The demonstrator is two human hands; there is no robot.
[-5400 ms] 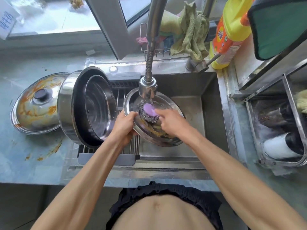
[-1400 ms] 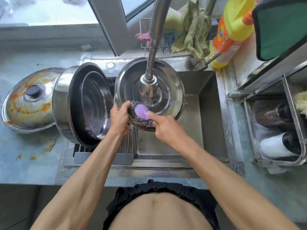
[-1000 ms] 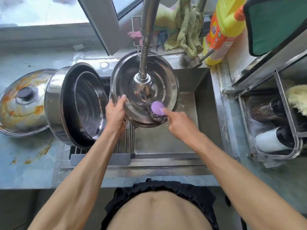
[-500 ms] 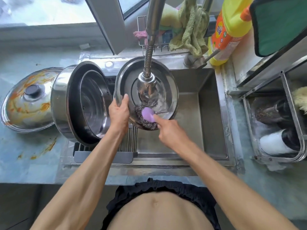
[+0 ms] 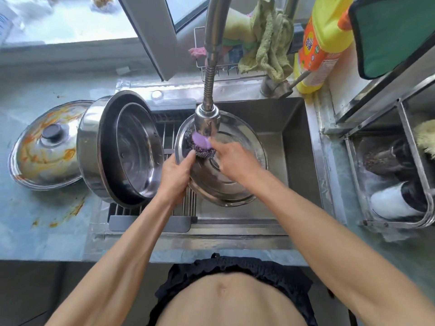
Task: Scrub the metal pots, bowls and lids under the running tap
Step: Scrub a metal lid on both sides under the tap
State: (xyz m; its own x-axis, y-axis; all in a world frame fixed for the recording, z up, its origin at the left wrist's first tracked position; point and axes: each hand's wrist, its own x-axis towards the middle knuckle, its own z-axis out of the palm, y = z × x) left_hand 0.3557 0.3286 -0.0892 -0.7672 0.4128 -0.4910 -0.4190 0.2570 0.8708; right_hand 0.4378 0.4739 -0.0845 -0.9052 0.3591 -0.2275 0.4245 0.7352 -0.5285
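Observation:
A round steel lid (image 5: 226, 184) is held tilted over the sink, right under the tap head (image 5: 207, 121). My left hand (image 5: 175, 175) grips its left rim. My right hand (image 5: 233, 161) holds a steel-wool scrubber with a purple handle (image 5: 201, 143) against the lid's upper left, just below the tap head. A big steel pot (image 5: 94, 147) lies on its side on the drain rack to the left, with a steel bowl (image 5: 138, 149) nested inside. A glass lid smeared with orange sauce (image 5: 44, 147) rests on the counter at far left.
The sink basin (image 5: 296, 147) is open to the right of the lid. A yellow detergent bottle (image 5: 322, 41) and green cloths (image 5: 268, 45) sit behind the tap. A steel rack with utensil holders (image 5: 400, 175) stands at the right. Orange sauce stains mark the left counter (image 5: 47, 220).
The lid has tipped down from nearly upright to lower and flatter over the sink. My right hand moved the scrubber from the lid's lower edge up to its upper left.

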